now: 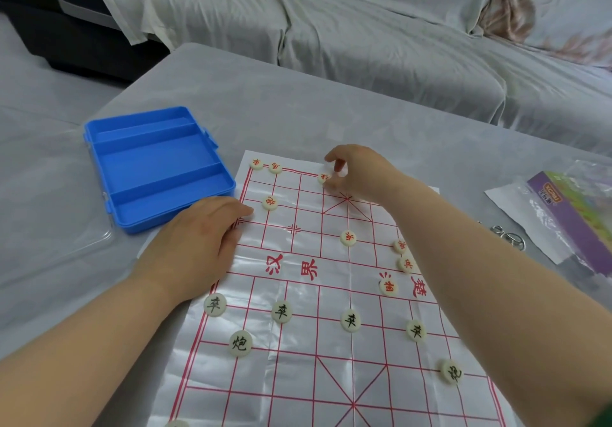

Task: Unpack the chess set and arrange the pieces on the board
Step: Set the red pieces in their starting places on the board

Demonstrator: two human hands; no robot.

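Chess board (pixel 298 377) on a grey-draped tabletop (pixel 331 102)
Glossy and red-lined, the board sits by the near edge and carries cream pieces (pixel 350 320); the left hand (pixel 198 237) lies flat, fingers straight, on its left margin; the right hand (pixel 357 171) pinches a red-lettered piece (pixel 323 178) at its far side; blue case (pixel 159 165) far-left, sheeted sofa (pixel 364 29) beyond.

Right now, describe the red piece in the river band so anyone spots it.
On the paper board, find the unruled, red-lettered middle band. Toward its right end lies a cream disc with a red character, the only disc inside that band; its red-lettered neighbours sit higher, on the grid.
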